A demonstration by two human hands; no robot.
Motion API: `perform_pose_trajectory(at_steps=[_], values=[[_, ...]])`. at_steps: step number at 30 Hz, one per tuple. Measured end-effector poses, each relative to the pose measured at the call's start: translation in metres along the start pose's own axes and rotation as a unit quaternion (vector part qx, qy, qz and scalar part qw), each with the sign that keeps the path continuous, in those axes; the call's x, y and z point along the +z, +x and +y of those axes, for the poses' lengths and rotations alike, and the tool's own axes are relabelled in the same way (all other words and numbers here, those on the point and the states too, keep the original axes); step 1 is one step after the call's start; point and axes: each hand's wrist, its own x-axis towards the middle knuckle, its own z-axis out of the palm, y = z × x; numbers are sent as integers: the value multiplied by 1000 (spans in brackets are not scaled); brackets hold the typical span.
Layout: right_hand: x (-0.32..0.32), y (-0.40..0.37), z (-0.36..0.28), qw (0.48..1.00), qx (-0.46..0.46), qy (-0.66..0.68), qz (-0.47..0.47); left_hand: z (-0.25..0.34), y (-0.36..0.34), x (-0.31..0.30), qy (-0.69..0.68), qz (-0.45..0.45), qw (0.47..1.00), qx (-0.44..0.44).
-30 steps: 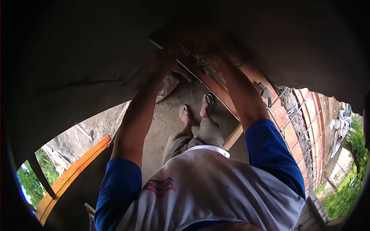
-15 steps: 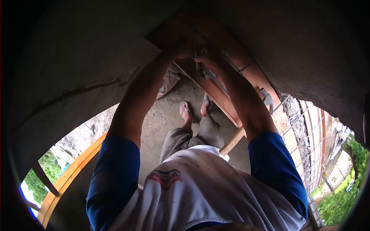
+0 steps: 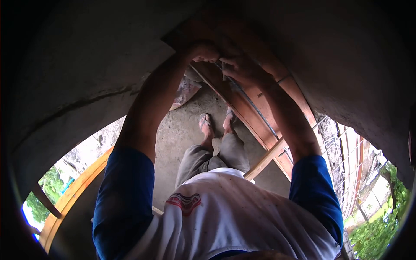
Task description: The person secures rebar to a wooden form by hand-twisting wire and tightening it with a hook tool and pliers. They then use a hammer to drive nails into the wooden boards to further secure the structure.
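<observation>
Compared with half a second ago, the orange plank [image 3: 73, 197] at the lower left sits much as it did. The left hand [image 3: 203, 51] has kept its place at the upper end of the board [image 3: 260, 93], lifted only a little. The right hand [image 3: 242, 69] has slid away from it, down and to the right along the board, so the two hands that were almost touching now stand just beside each other with a small gap. More of the rebar [image 3: 255, 110] shows below the right hand. The grey metal fitting that lay further down the board is now hidden behind the right forearm.

The left hand is clenched, knuckles against the board's upper end; whether the fist holds anything cannot be told. The right hand is closed around the rebar, and a thin wire [image 3: 223, 73] hangs from under its thumb. The rebar is dark, ribbed and straight. It lies along the face of the reddish-brown board and runs from the hands down toward a pale wooden prop [image 3: 262, 161] that meets the board's lower edge. Beyond the board's far end, to the right, stands wire mesh [image 3: 346, 160].
</observation>
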Motion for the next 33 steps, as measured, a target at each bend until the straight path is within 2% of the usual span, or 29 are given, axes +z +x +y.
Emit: perform_pose_trajectory(at_steps=[2,4,5,7,9,12,15,17,19,21,28,33], values=[[-21,-5,-26,988,96,-18,-117,-3,0,0,-20,1,1000,2],[-6,-5,-13,994,-28,-104,-21,-3,-5,-4,-49,23,998,25],[5,-7,-4,985,-88,-144,25,-5,-4,-3,-12,20,999,27],[24,-5,4,992,-61,-100,39,-5,0,-5,67,16,997,33],[26,-5,-7,999,-4,-38,18,-11,0,-6,21,0,1000,19],[22,-7,-15,992,-32,-105,58,-14,-1,-8,-18,-6,1000,10],[5,-6,-30,970,-25,-243,20,-10,0,-8,79,16,997,14],[3,-2,-24,967,-24,-254,8,-10,3,-11,184,28,982,17],[2,0,-21,967,-8,-255,3,-11,11,-12,211,16,977,9],[9,0,-19,971,19,-239,0,-12,24,-12,161,-31,986,-13],[15,5,-4,966,-83,-237,55,-31,92,-22,23,-189,976,-105],[11,5,2,965,-111,-234,26,-31,49,-7,-109,-84,989,-58]])
